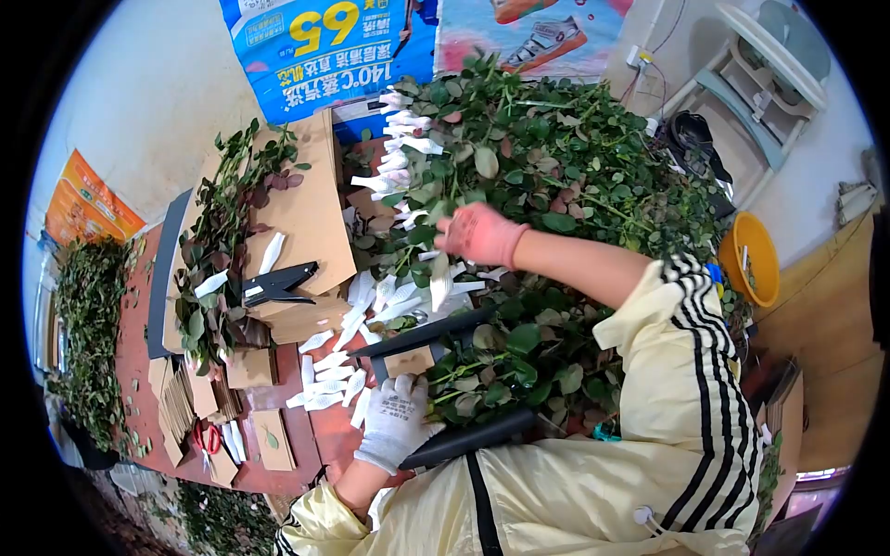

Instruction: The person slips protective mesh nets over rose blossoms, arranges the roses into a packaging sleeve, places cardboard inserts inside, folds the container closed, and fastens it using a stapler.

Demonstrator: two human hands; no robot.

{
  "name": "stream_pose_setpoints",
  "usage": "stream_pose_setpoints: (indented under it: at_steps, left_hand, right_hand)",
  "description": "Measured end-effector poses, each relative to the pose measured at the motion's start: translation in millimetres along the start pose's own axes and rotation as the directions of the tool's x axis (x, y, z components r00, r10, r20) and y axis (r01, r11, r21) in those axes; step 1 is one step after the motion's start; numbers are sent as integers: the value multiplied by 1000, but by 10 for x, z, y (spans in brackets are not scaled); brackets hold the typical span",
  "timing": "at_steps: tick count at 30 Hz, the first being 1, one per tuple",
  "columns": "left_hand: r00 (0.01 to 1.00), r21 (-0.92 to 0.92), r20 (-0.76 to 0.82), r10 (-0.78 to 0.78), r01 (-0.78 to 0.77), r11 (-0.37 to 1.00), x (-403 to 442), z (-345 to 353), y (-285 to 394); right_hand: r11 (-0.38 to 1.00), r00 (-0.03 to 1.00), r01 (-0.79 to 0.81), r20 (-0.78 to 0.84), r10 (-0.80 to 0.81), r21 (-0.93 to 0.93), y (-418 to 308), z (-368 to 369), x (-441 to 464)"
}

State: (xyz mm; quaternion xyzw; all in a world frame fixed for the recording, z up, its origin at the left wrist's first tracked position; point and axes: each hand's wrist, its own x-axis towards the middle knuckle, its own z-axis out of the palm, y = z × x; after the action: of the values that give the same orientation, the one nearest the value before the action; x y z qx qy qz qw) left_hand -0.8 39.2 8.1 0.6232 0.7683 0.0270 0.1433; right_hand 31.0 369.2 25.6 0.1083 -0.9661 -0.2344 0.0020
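"Where are the hands?"

"The right hand (pixel 482 234), in a pink glove, is out at the left edge of the far pile of leafy stems (pixel 575 157). The left hand (pixel 399 422), in a pale glove, is near the body, just left of a smaller leafy bunch (pixel 528 357)."

"Grasping anything?"

"I cannot tell. The right fingers are curled and blurred; a white-sleeved head (pixel 441 283) hangs just below, but whether its stem is gripped doesn't show. The left fingers bend over a cardboard piece (pixel 410 361), their undersides hidden."

"How does the far pile lie?"

"Sleeved heads to the left, leaves spreading right, so its long axis runs roughly left to right across the table (pixel 139 315). The right hand is clearly the nearer one."

"And beside the left hand?"

"Loose white sleeves (pixel 329 375), on its far left side."
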Motion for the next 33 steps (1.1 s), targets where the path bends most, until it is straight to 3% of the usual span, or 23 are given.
stream_pose_setpoints:
  at_steps: [1, 3, 4, 5, 6, 7, 8, 9, 11, 13, 15, 16, 17, 19, 21, 23, 25, 27, 29, 30, 31, 32, 33]
  left_hand:
    - [1000, -5, -2, 1, -1, 1000, -3, -1, -1]
    - [1000, -5, -14, 9, -9, 1000, -7, -4, -12]
    - [1000, -16, -14, 12, -12, 1000, -13, 2, -19]
    - [1000, -26, -16, 15, -15, 1000, -16, 3, -18]
    - [999, -21, -25, 21, -22, 1000, -24, -6, -9]
    - [999, -17, -20, 27, -27, 999, -32, -22, -1]
    - [999, -13, -18, 30, -30, 999, -35, -37, 0]
    - [999, -9, -33, 29, -29, 1000, -37, -51, 7]
    - [999, 58, 11, 38, -39, 998, -51, -61, 9]
    - [999, 30, -11, 35, -34, 999, -54, -14, -31]
    - [999, -4, -20, 37, -37, 999, -58, 27, -29]
    - [999, 19, -20, 32, -32, 999, -49, 22, -22]
    - [999, 44, -13, 30, -29, 999, -50, 12, -8]
    - [1000, -11, 13, 20, -20, 1000, -60, -33, -17]
    - [998, -36, -42, 54, -56, 998, -51, -5, -64]
    - [997, -70, -54, 53, -57, 996, -65, -5, -105]
    - [998, -100, -32, 47, -50, 994, -81, -100, -86]
    - [997, -101, -55, 60, -66, 993, -102, -96, -114]
    - [968, -133, -231, 98, -131, 982, -184, -136, -128]
    - [907, -188, -399, 138, -228, 955, -216, -234, -105]
    - [823, -263, -557, 108, -298, 918, -316, -518, 9]
    - [622, -248, -777, 93, -438, 864, -394, -744, 106]
    - [597, -238, -795, 107, -470, 850, -452, -925, 135]
  right_hand:
    - [995, 979, -91, -176, 98, 47, 139, -196, -89]
    - [956, 817, -235, -496, 293, 177, 493, -645, -290]
    - [883, 766, -322, -454, 455, 341, 725, -931, -444]
    - [694, 476, -397, -511, 716, 601, 951, -1032, -583]
    - [433, 321, -536, -300, 898, 724, 1092, -1459, -772]
    - [485, 32, -516, -550, 835, 706, 1518, -1312, -987]
    - [439, -226, -161, -466, 855, 884, 1785, -1434, -1176]
    - [493, -467, 233, -348, 813, 838, 2043, -1564, -1362]
    - [710, -671, 295, -391, 630, 639, 2616, -1566, -1972]
    - [757, -669, 210, -474, 573, 619, 2426, -1950, -2235]
    - [824, -559, 201, -629, 540, 529, 1933, -2400, -2147]
    - [820, -555, 204, -627, 547, 534, 1694, -2517, -2087]
    - [803, -530, 14, -676, 511, 596, 1443, -2599, -2007]
    - [833, -414, -221, -822, 391, 508, 1022, -2540, -1794]
    - [820, -193, -273, -864, 465, 503, 518, -2392, -1584]
    - [818, 141, -249, -816, 561, 519, 6, -2186, -1408]
    - [978, 431, -176, -885, 176, 109, -335, -1949, -1178]
    - [922, 558, -97, -747, 362, 374, -569, -1643, -997]
    - [910, 556, -116, -733, 392, 398, -753, -1527, -930]
    - [898, 548, -150, -722, 423, 413, -797, -1499, -895]
    - [898, 556, -133, -719, 418, 420, -820, -1531, -862]
    - [883, 569, -122, -697, 436, 453, -850, -1603, -837]
    - [868, 587, -108, -673, 449, 485, -884, -1641, -813]
